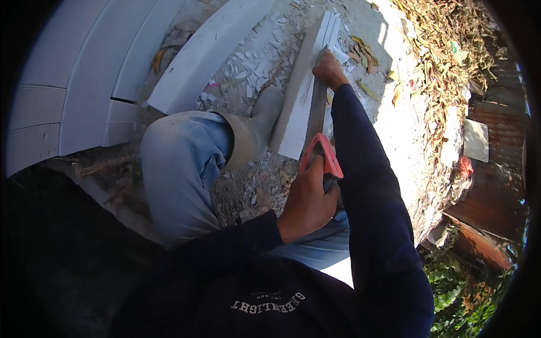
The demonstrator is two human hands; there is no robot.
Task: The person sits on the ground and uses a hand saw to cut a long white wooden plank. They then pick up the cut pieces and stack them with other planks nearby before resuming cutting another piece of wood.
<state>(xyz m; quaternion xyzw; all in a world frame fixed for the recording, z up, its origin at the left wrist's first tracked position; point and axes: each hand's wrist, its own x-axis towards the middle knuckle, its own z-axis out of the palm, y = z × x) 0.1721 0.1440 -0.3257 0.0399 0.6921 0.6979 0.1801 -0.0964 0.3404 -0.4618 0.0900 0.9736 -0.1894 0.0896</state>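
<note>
My left hand (pixel 309 198) is wrapped round the red and black handle of a hand saw (pixel 317 112). The blade points away from me, with its toothed edge on the left, along a long white board (pixel 298 96). Farther out, my right hand (pixel 329 70) is closed at the far end of the blade, and its fingertips are partly hidden. A narrow tip shows just beyond that fist. The board lies lengthwise on the ground, with grooves at its far end. My boot (pixel 266 112) is close against its left side.
Another white piece (pixel 205 56) lies left of my boot, near white panels (pixel 84 79). White chips (pixel 259 70) litter the ground. Dry leaves (pixel 437 50) spread along the right, beside rusty corrugated sheets (pixel 501 169) and a pale square slab (pixel 476 139). Green plants (pixel 456 298) grow at the lower right.
</note>
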